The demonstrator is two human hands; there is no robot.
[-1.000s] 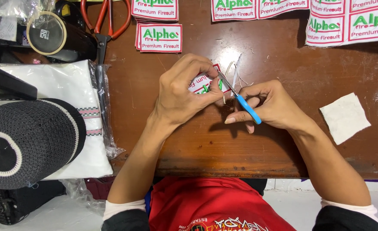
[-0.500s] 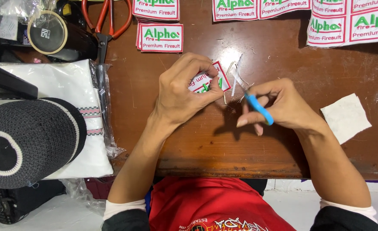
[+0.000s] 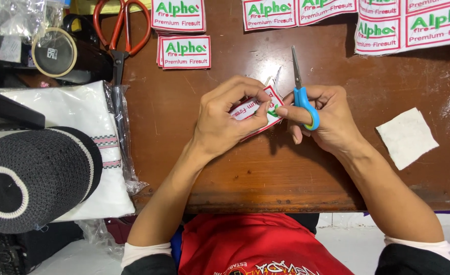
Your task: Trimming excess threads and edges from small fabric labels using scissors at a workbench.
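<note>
My left hand (image 3: pixel 228 114) pinches a small white embroidered patch (image 3: pixel 258 109) with a red border and green lettering, held just above the brown wooden table (image 3: pixel 245 173). My right hand (image 3: pixel 327 119) grips small blue-handled thread snips (image 3: pixel 300 86), blades pointing away from me, up and clear of the patch. Its fingertips touch the patch's right edge, where loose white threads stick out.
More patches of the same kind lie along the table's far edge (image 3: pixel 184 51) (image 3: pixel 408 25). Orange-handled scissors (image 3: pixel 120 30) rest at the back left. A white fabric square (image 3: pixel 407 136) lies at right. A black knitted cap (image 3: pixel 31 178) sits on bagged white cloth (image 3: pixel 77 117) at left.
My right hand has turned the snips from slanting down across the patch to pointing up and away, blades lifted off it. My left hand still holds the patch in place.
</note>
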